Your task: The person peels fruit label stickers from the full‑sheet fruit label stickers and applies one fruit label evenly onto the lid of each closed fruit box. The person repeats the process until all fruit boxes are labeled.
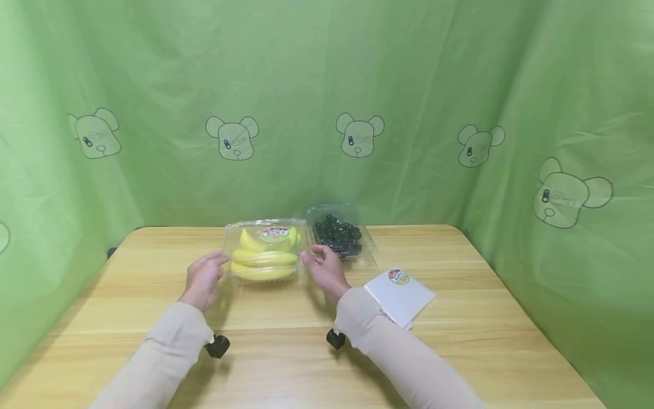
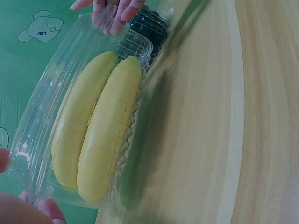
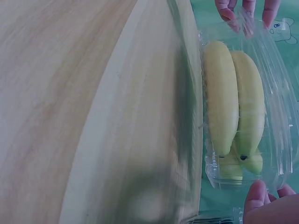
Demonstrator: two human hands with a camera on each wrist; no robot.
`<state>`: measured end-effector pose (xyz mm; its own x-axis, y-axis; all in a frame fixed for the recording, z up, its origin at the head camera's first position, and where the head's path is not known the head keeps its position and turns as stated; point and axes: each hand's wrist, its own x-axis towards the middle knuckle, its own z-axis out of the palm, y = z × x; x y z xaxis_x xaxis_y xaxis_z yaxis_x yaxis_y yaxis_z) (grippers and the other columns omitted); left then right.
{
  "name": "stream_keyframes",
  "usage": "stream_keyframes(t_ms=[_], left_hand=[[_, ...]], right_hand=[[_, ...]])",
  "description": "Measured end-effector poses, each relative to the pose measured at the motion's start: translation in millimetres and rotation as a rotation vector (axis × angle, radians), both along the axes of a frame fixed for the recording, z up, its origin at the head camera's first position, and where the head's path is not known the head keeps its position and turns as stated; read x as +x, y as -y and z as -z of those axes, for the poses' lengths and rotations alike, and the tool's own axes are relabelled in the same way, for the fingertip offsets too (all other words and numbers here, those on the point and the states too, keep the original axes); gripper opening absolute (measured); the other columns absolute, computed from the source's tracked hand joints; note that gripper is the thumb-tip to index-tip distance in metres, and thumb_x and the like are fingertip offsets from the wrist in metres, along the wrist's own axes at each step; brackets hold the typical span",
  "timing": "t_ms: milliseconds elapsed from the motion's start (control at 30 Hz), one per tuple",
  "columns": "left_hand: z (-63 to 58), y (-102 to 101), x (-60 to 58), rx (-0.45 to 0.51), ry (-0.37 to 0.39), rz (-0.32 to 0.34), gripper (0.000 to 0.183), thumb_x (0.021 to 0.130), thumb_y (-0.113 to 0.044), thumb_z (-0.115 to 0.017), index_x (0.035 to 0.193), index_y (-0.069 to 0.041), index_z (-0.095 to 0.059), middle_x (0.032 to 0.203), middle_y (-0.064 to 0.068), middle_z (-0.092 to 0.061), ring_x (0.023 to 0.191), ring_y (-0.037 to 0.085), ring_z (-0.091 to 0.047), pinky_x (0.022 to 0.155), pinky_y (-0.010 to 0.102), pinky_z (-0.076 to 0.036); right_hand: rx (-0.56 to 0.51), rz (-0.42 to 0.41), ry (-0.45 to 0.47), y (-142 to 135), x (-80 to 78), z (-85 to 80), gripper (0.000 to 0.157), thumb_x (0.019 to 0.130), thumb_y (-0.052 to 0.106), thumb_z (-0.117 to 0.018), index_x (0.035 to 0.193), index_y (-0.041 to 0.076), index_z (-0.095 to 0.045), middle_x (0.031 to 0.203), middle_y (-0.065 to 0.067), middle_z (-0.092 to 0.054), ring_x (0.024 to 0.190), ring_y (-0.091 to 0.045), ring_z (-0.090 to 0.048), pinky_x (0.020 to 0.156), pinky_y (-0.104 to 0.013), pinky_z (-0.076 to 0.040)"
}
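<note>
A clear plastic clamshell box (image 1: 232,234) holds several yellow bananas (image 1: 264,274), and a round fruit sticker (image 1: 275,233) is on its lid. My left hand (image 1: 202,279) pinches the box's left end, thumb and fingers at the rim. At the opposite end my right hand (image 1: 328,272) grips the edge in the same way. The box is tilted towards me, its lid closed. In both wrist views a shadow lies on the wood beside its ribbed bottom edge.
Behind my right hand stands another clear box (image 1: 369,241) with dark grapes (image 1: 337,232). White sheets (image 1: 401,301) bearing a round sticker (image 1: 398,276) lie by my right forearm. The wooden table (image 1: 276,363) meets a green curtain (image 1: 296,68) at the back and sides.
</note>
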<state>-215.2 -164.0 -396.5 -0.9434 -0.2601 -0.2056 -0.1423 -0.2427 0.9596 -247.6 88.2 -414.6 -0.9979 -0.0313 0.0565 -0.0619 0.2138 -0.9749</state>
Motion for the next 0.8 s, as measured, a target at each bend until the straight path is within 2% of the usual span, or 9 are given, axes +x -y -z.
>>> stream_keyframes(t_ms=[200, 367, 500, 633, 733, 800], left_hand=[[2.0, 0.0, -3.8, -0.044, 0.013, -0.063, 0.05, 0.092, -0.004, -0.058, 0.14, 0.001, -0.044, 0.142, 0.007, -0.04, 0.067, -0.002, -0.038, 0.062, 0.009, -0.037], [3.8, 0.1, -6.6, -0.07, 0.028, -0.097, 0.048, 0.091, -0.007, -0.061, 0.137, 0.0, -0.048, 0.124, 0.001, -0.045, 0.07, 0.0, -0.04, 0.07, 0.014, -0.039], [4.8, -0.1, -8.8, -0.095, 0.045, -0.105, 0.048, 0.09, -0.007, -0.061, 0.136, -0.001, -0.05, 0.132, 0.006, -0.048, 0.075, 0.003, -0.04, 0.066, 0.013, -0.04], [5.6, -0.2, -11.0, -0.109, 0.055, -0.102, 0.048, 0.09, -0.005, -0.059, 0.137, -0.002, -0.05, 0.145, 0.01, -0.044, 0.089, 0.008, -0.04, 0.064, 0.012, -0.04], [6.3, -0.2, -12.2, -0.138, 0.061, -0.099, 0.048, 0.091, -0.006, -0.058, 0.138, -0.003, -0.05, 0.148, 0.011, -0.042, 0.107, 0.015, -0.041, 0.079, 0.02, -0.043], [6.9, -0.2, -13.0, -0.155, 0.062, -0.09, 0.049, 0.091, -0.007, -0.058, 0.139, -0.003, -0.049, 0.149, 0.012, -0.04, 0.12, 0.023, -0.04, 0.094, 0.031, -0.043]], right_hand=[[0.021, -0.06, -0.015, 1.4, 2.2, -1.8, 0.055, 0.096, 0.03, -0.061, 0.139, 0.002, -0.044, 0.141, -0.019, -0.047, 0.13, -0.032, -0.046, 0.106, -0.044, -0.041], [0.061, -0.088, -0.016, 1.1, 2.8, -1.3, 0.059, 0.097, 0.034, -0.059, 0.142, 0.002, -0.042, 0.144, -0.018, -0.044, 0.132, -0.033, -0.043, 0.108, -0.045, -0.038], [0.063, -0.108, -0.016, 0.7, 3.3, -2.2, 0.062, 0.097, 0.036, -0.057, 0.144, 0.0, -0.039, 0.146, -0.019, -0.04, 0.133, -0.035, -0.041, 0.109, -0.046, -0.037], [0.064, -0.131, 0.003, 0.3, 3.0, -2.5, 0.064, 0.098, 0.038, -0.056, 0.146, 0.0, -0.036, 0.147, -0.021, -0.038, 0.132, -0.036, -0.041, 0.107, -0.049, -0.038], [0.085, -0.134, 0.019, 0.4, 2.6, -2.5, 0.066, 0.097, 0.04, -0.055, 0.147, 0.002, -0.035, 0.147, -0.021, -0.039, 0.129, -0.037, -0.044, 0.105, -0.052, -0.04], [0.1, -0.13, 0.02, 0.7, 2.7, -2.4, 0.066, 0.097, 0.041, -0.055, 0.147, 0.003, -0.036, 0.147, -0.02, -0.039, 0.128, -0.037, -0.044, 0.105, -0.053, -0.04]])
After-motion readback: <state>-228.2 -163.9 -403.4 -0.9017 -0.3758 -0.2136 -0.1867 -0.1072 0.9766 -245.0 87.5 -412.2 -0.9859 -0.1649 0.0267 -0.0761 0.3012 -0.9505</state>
